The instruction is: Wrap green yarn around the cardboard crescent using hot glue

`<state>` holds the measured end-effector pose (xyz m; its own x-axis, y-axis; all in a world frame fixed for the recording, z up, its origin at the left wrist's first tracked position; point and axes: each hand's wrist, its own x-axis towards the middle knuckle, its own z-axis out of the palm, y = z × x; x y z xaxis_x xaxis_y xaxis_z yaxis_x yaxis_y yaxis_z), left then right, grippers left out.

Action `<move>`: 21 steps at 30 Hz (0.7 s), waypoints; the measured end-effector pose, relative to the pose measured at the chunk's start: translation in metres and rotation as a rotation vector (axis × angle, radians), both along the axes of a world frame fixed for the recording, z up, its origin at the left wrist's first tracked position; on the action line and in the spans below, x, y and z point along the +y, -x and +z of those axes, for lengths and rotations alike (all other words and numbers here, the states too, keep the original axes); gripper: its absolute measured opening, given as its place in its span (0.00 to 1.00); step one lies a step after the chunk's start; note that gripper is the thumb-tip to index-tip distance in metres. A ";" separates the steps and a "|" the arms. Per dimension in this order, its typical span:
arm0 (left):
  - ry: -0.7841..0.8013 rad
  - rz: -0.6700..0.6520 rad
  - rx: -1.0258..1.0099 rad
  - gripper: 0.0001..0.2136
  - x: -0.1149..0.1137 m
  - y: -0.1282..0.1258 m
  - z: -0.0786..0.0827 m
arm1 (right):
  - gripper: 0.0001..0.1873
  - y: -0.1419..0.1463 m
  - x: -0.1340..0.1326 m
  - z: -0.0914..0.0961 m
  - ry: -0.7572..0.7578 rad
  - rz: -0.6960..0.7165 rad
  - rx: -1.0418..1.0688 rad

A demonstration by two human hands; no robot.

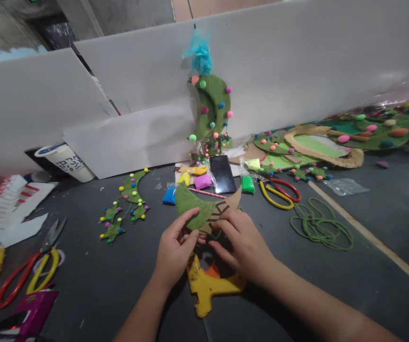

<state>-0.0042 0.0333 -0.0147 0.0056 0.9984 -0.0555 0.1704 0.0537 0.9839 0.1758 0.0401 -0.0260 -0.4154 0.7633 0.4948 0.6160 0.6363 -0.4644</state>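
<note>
My left hand (174, 249) and my right hand (242, 242) both pinch a crescent-shaped piece (204, 209), green felt on its left half and bare brown cardboard with dark lines on its right half. The left thumb presses on the green felt. The right fingers grip the cardboard edge. Below my hands a yellow glue gun (209, 285) lies on the dark floor. A black phone (222, 173) and small blocks of coloured clay (202, 181) lie just beyond the piece.
A finished green crescent with pompoms (213, 107) leans on white boards. Another decorated crescent (129, 199) lies left. Scissors (279, 192) and a green cord coil (318, 225) lie right; more scissors (30, 270) lie left. A white cup (65, 161) lies tipped.
</note>
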 end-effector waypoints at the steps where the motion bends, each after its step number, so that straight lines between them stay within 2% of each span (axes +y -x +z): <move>1: -0.007 -0.015 0.023 0.20 -0.001 -0.001 -0.001 | 0.04 0.002 0.000 -0.002 0.002 -0.007 -0.024; 4: -0.038 -0.057 0.092 0.19 -0.002 -0.001 -0.003 | 0.03 0.005 0.001 -0.006 0.032 0.009 -0.021; 7: -0.062 -0.104 0.150 0.19 -0.001 0.001 -0.006 | 0.04 0.005 0.001 -0.004 0.135 0.050 0.089; 9: -0.081 -0.131 0.185 0.19 0.000 0.003 -0.006 | 0.06 0.004 0.000 -0.001 0.278 0.053 0.210; 11: -0.094 -0.156 0.210 0.19 0.000 0.004 -0.006 | 0.07 0.004 0.000 0.001 0.483 0.062 0.353; 13: -0.086 -0.178 0.213 0.19 0.000 0.004 -0.005 | 0.06 0.003 0.001 0.001 0.686 0.097 0.495; 15: -0.060 -0.189 0.199 0.19 -0.001 0.003 -0.004 | 0.04 0.002 0.003 0.001 0.817 0.121 0.590; 17: -0.037 -0.187 0.184 0.19 -0.001 0.002 -0.003 | 0.03 0.000 0.006 0.001 0.830 0.095 0.581; 21: -0.008 -0.187 0.154 0.19 -0.001 0.001 -0.001 | 0.03 -0.007 0.011 0.002 0.575 -0.014 0.358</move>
